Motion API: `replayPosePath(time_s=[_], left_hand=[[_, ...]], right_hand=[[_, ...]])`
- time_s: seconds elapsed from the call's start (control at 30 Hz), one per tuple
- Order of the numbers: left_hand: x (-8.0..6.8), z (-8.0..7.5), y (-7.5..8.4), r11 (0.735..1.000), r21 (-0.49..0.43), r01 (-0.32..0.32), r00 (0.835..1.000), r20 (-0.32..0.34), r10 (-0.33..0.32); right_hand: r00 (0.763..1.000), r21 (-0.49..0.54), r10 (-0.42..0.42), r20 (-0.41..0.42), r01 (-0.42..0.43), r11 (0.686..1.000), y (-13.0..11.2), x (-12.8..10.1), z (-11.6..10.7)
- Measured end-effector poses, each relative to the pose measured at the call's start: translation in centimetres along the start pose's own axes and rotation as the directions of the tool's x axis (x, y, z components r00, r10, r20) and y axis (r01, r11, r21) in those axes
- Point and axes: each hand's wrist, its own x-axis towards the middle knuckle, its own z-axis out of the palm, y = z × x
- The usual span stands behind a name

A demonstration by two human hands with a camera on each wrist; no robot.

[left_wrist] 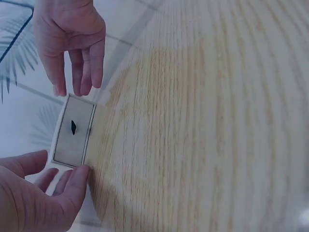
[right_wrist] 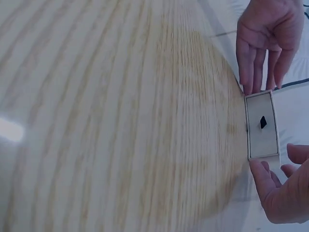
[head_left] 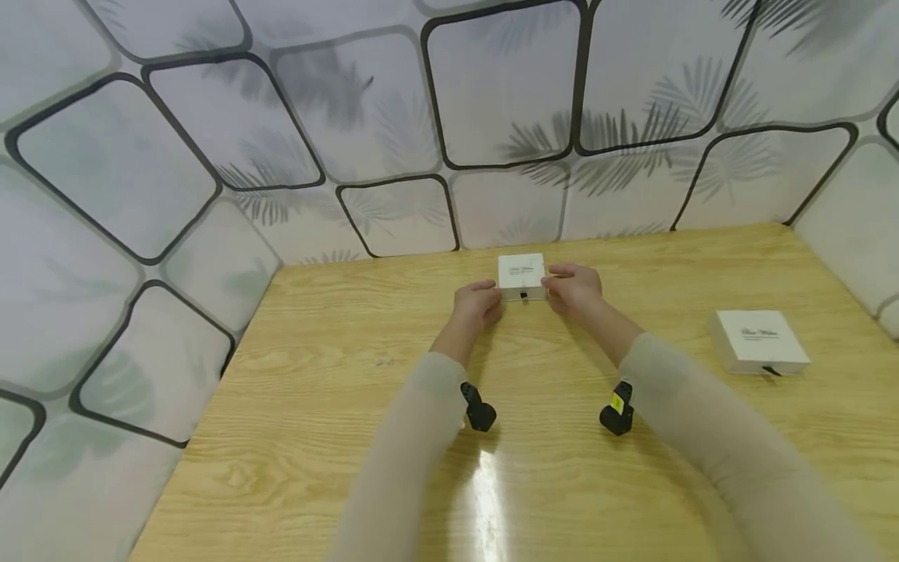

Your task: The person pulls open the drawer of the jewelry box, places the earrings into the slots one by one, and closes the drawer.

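A small white box (head_left: 521,275) with dark lettering on its lid stands near the back of the wooden table. Its front face, seen in the left wrist view, bears a short black pull tab (left_wrist: 73,127). My left hand (head_left: 477,303) is at the box's left side, its fingertips by the lower corner and the thumb apart from the fingers. On the opposite side my right hand (head_left: 576,289) has its fingers extended toward the right edge, touching at or very near the corner. Neither hand wraps round the box; its back face is hidden.
A larger white box (head_left: 760,340) with similar lettering and a black tab lies on the right part of the table (head_left: 316,406). A patterned wall (head_left: 393,101) rises right behind the table's back edge and along its sides. Both wrists carry black cameras (head_left: 481,414).
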Motion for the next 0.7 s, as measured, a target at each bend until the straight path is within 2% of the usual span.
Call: replayPosePath(time_s=[0.03,0.07,0.1,0.13,0.17,0.43,0.7], left_hand=[[-2.8,0.0,1.1,0.999,0.013,0.029,1.0,0.0,-0.029],[-3.6,-0.2,1.5,0.998,0.002,0.059,0.998,0.014,-0.059],[-5.3,-0.1,2.1,0.996,0.006,0.094,0.996,0.004,-0.094],[-6.3,-0.2,2.4,0.993,-0.003,0.121,0.993,0.013,-0.121],[-6.8,-0.3,2.6,0.99,-0.005,0.141,0.99,0.031,-0.141],[-7.5,-0.6,2.1,0.979,-0.017,0.203,0.972,0.126,-0.199],[-8.4,-0.6,1.7,0.985,-0.026,0.171,0.973,0.159,-0.165]], right_hand=[[1.0,-0.018,-0.001,0.004,0.002,1.0,0.0,-0.2,-0.2],[1.0,-0.028,-0.005,0.015,0.006,1.0,-0.1,-0.5,-0.4],[0.999,-0.044,-0.01,0.032,0.012,0.999,-0.1,-0.7,-0.6],[0.999,-0.059,-0.013,0.05,0.016,0.998,-0.2,-1.0,-0.8],[0.998,-0.069,-0.008,0.063,0.013,0.998,-0.2,-1.3,-1.0],[0.984,-0.123,0.009,0.18,0.014,0.992,-1.0,-3.5,-2.1],[0.975,-0.216,-0.062,0.215,0.109,0.97,-1.6,-5.0,-3.2]])
